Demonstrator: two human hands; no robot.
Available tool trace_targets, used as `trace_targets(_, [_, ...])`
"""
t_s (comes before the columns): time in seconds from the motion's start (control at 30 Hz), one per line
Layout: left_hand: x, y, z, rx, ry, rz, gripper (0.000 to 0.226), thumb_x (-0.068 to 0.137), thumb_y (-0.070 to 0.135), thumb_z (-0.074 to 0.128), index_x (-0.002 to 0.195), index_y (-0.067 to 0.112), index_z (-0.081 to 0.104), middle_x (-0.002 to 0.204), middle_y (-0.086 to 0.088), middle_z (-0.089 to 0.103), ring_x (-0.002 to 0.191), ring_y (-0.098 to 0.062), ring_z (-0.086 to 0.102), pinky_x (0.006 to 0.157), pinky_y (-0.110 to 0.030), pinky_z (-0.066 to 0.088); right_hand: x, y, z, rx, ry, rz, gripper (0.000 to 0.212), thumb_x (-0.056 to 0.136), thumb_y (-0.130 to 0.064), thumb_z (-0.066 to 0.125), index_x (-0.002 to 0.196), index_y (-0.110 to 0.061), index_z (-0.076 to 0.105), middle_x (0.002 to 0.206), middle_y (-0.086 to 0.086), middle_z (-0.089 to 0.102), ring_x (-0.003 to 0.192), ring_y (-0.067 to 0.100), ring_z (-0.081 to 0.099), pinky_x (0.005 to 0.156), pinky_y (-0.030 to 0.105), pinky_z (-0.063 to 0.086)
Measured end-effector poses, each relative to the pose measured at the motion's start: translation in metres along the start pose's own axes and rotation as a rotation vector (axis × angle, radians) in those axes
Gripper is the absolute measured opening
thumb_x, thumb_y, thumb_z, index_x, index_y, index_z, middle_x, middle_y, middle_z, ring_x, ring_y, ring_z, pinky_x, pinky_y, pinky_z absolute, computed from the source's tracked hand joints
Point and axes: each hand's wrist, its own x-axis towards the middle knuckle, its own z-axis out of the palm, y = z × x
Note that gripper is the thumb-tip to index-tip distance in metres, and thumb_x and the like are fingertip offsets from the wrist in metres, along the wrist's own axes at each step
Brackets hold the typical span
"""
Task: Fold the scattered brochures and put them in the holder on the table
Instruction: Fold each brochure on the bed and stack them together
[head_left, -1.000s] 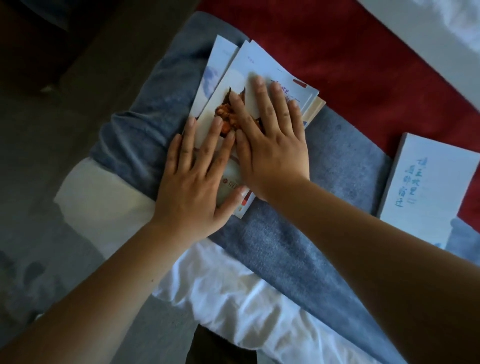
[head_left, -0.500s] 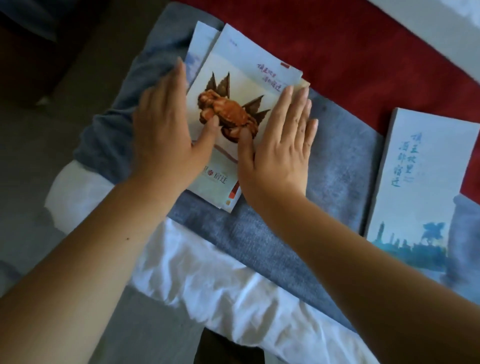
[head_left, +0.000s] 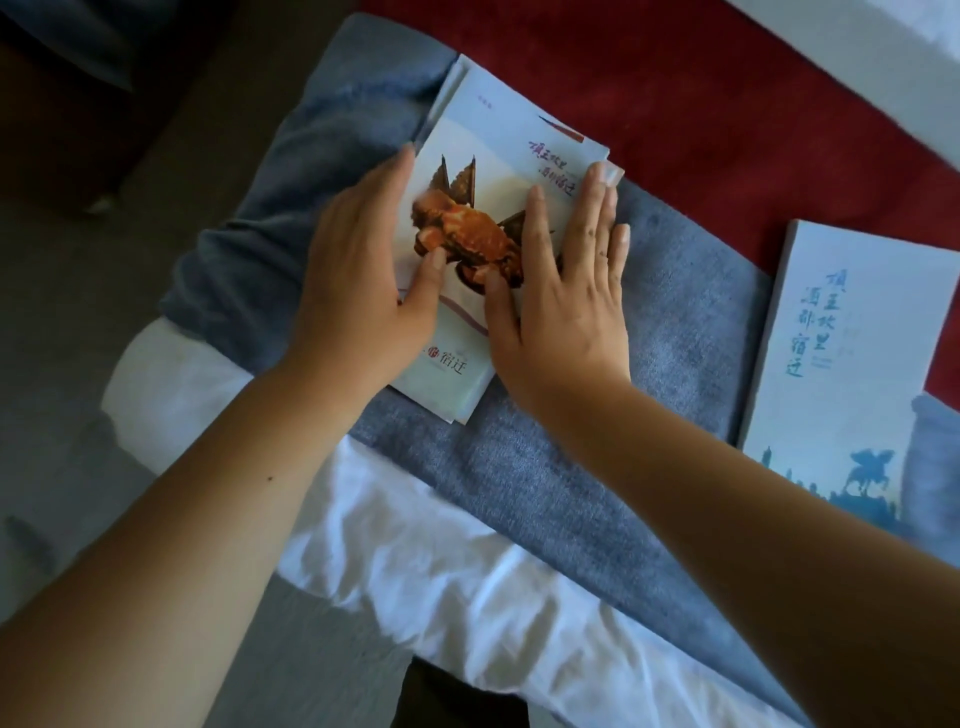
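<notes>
- The crab brochure (head_left: 493, 150) lies folded on the grey blanket (head_left: 675, 322), on top of other sheets.
- The left hand (head_left: 358, 280) and the right hand (head_left: 561, 306) press flat on it, each grip released, fingers straight.
- A second brochure (head_left: 841, 374) lies at the blanket's right end.

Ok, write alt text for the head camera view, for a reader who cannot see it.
Two hands, the left hand and the right hand, press with straight fingers on a crab-picture brochure lying on a grey blanket. A second brochure, pale blue, lies apart to the right, with red cloth beyond and white fabric nearer the viewer.
</notes>
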Motion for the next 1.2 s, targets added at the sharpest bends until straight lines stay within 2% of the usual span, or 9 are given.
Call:
trace_targets(0.13, [0.000, 0.001, 0.001, 0.112, -0.051, 0.048, 0.060, 0.102, 0.016, 0.055, 0.158, 0.009, 0.033, 0.163, -0.014, 0.032, 0.151, -0.030, 0.028, 0.124, -0.045, 0.026, 0.000, 0.000, 0.004, -0.044, 0.007, -0.023, 0.065, 0.109, -0.041, 0.030, 0.167, -0.017, 0.013, 0.171, 0.024, -0.010, 0.157, 0.044, -0.014, 0.126, 0.047, -0.015])
trace_targets(0.27, [-0.023, 0.004, 0.007, 0.390, -0.060, 0.108, 0.061, 0.107, 0.036, 0.044, 0.160, 0.011, 0.029, 0.170, -0.015, 0.016, 0.155, -0.035, 0.019, 0.122, -0.047, 0.026, -0.001, 0.001, 0.010, -0.113, 0.038, -0.054, 0.065, 0.109, -0.045, 0.019, 0.167, -0.018, 0.009, 0.173, 0.016, -0.007, 0.159, 0.035, -0.011, 0.127, 0.045, -0.013])
trace_targets(0.4, [-0.054, -0.005, 0.014, 0.468, -0.152, 0.116, 0.073, 0.105, 0.052, 0.031, 0.163, 0.010, 0.017, 0.171, -0.011, 0.010, 0.158, -0.029, 0.010, 0.127, -0.045, 0.016, 0.002, 0.006, 0.012, -0.127, 0.026, -0.079, 0.064, 0.109, -0.047, 0.018, 0.167, -0.020, 0.012, 0.174, 0.008, 0.002, 0.161, 0.025, -0.002, 0.130, 0.041, -0.003])
trace_targets(0.57, [-0.058, 0.006, 0.025, 0.508, -0.174, 0.015, 0.074, 0.102, 0.044, 0.032, 0.164, 0.009, 0.008, 0.172, -0.011, 0.000, 0.159, -0.029, 0.000, 0.128, -0.048, 0.007, 0.003, 0.003, 0.014, -0.132, -0.008, -0.070, 0.063, 0.110, -0.046, 0.018, 0.167, -0.022, 0.007, 0.175, 0.005, -0.003, 0.161, 0.023, -0.006, 0.130, 0.041, -0.005])
trace_targets(0.67, [-0.056, 0.022, 0.023, 0.502, -0.189, 0.031, 0.071, 0.098, 0.030, 0.043, 0.162, 0.009, 0.021, 0.170, -0.017, 0.007, 0.158, -0.036, 0.006, 0.127, -0.052, 0.012, -0.001, 0.009, 0.005, -0.073, -0.018, -0.089, 0.062, 0.109, -0.044, 0.022, 0.167, -0.023, 0.009, 0.175, 0.004, -0.004, 0.161, 0.022, -0.008, 0.129, 0.040, -0.009])
trace_targets(0.8, [-0.066, 0.046, 0.029, 0.439, -0.158, 0.207, 0.060, 0.098, 0.023, 0.045, 0.156, 0.011, 0.038, 0.167, -0.013, 0.025, 0.153, -0.033, 0.027, 0.122, -0.052, 0.025, -0.034, 0.050, -0.021, -0.017, 0.063, -0.084, 0.061, 0.107, -0.035, 0.032, 0.165, -0.019, 0.023, 0.174, 0.005, 0.009, 0.161, 0.028, 0.002, 0.128, 0.044, -0.004])
trace_targets(0.97, [-0.084, 0.110, 0.073, 0.301, -0.279, 0.400, 0.081, 0.092, 0.061, 0.055, 0.158, 0.019, 0.036, 0.169, -0.007, 0.023, 0.155, -0.029, 0.023, 0.121, -0.051, 0.028, -0.097, 0.149, -0.057, -0.002, 0.234, 0.096, 0.057, 0.102, -0.021, 0.042, 0.159, -0.012, 0.040, 0.171, 0.012, 0.020, 0.159, 0.036, 0.012, 0.128, 0.052, 0.004])
trace_targets(1.07, [-0.097, 0.162, 0.112, 0.273, -0.329, 0.415, 0.100, 0.079, 0.083, 0.053, 0.160, 0.030, 0.030, 0.171, -0.010, 0.013, 0.157, -0.034, 0.014, 0.122, -0.052, 0.020, -0.138, 0.212, -0.073, -0.019, 0.208, 0.285, 0.061, 0.101, -0.020, 0.044, 0.161, -0.014, 0.035, 0.173, 0.011, 0.015, 0.160, 0.034, 0.007, 0.129, 0.051, 0.000])
trace_targets(1.2, [-0.107, 0.215, 0.158, 0.386, -0.417, 0.379, 0.118, 0.062, 0.098, 0.046, 0.161, 0.044, 0.013, 0.172, -0.012, -0.005, 0.157, -0.041, -0.007, 0.124, -0.060, 0.003, -0.190, 0.285, -0.090, -0.065, 0.145, 0.467, 0.060, 0.109, -0.038, 0.034, 0.165, -0.017, 0.024, 0.174, 0.008, 0.007, 0.161, 0.031, 0.000, 0.129, 0.050, -0.003])
